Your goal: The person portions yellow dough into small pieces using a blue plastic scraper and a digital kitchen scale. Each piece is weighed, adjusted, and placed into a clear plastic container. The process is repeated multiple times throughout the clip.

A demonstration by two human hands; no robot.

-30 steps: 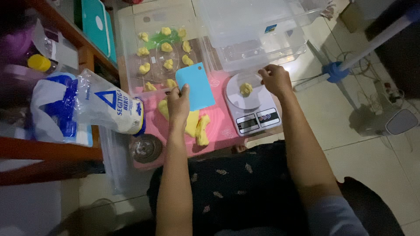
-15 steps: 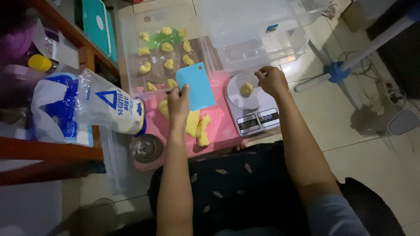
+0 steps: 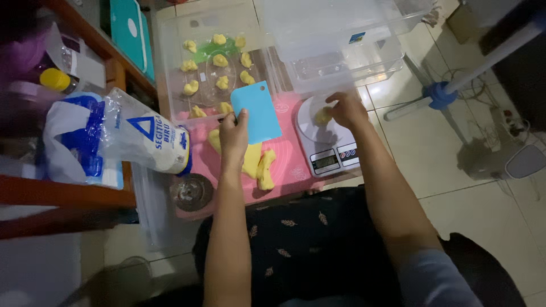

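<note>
— Blue scraper (image 3: 256, 112), who holds it?
— Left hand (image 3: 234, 136), fingers pinching its near-left edge above the pink mat (image 3: 296, 165).
— And the right hand (image 3: 347, 109)?
— Fingers pinching 1 yellow dough piece (image 3: 322, 116) on the white scale (image 3: 326, 139) (right of the mat).

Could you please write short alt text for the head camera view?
A seated person's right hand touches a yellow dough piece on a kitchen scale, while the left hand holds a blue scraper over a pink mat.
</note>
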